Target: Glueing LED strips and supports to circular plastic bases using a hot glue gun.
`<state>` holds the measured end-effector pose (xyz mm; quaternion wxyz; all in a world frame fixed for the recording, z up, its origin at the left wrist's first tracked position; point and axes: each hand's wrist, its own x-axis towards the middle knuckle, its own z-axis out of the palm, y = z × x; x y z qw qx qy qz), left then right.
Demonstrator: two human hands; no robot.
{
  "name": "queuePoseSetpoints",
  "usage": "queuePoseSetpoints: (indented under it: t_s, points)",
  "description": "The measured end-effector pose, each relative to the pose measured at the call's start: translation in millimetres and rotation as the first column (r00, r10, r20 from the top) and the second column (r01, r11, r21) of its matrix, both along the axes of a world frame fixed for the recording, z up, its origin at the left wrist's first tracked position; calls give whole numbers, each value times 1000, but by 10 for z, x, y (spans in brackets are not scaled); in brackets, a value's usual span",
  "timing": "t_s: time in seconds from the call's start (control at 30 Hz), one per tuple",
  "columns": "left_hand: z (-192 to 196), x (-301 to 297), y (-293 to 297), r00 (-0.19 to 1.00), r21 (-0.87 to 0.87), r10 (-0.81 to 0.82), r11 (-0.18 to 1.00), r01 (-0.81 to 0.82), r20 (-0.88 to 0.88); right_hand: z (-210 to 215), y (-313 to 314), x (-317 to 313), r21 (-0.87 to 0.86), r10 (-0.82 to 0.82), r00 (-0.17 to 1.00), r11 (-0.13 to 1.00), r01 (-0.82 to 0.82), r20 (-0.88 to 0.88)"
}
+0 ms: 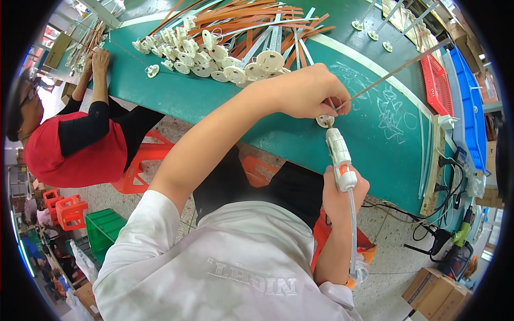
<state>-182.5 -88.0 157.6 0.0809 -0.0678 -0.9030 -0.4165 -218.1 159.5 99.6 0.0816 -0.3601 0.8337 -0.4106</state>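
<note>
My left hand [316, 95] is closed, pinching a long thin strip [393, 74] near its lower end. The strip slants up to the right over the table. Just below those fingers is a small round white plastic base [324, 121]; my hand partly hides where it meets the strip. My right hand [348, 190] is wrapped round a white hot glue gun [338, 150]. The gun points away from me, and its nozzle is at the white base, though whether they touch I cannot tell. A clear glue stick [353, 230] trails out of the gun's back end.
A heap of white bases [203, 56] with brown and pale strips [241, 18] covers the far left of the green table [278, 136]. At the right stand a red basket [436, 85], a blue tray [468, 101] and cables [455, 176]. A co-worker [75, 139] sits at left.
</note>
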Motion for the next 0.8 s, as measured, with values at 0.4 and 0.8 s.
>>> queuePoseSetpoints:
  t_s: [0.4,0.8]
  points:
    - [-10,-9,-9,999,11,18,1000,-19,34,12,-15,-7,-39,6,1000,999,-5,22]
    - [-46,-2,17,998,-15,22,1000,-23,-62,50,151,-49,-9,-44,925,999,51,378]
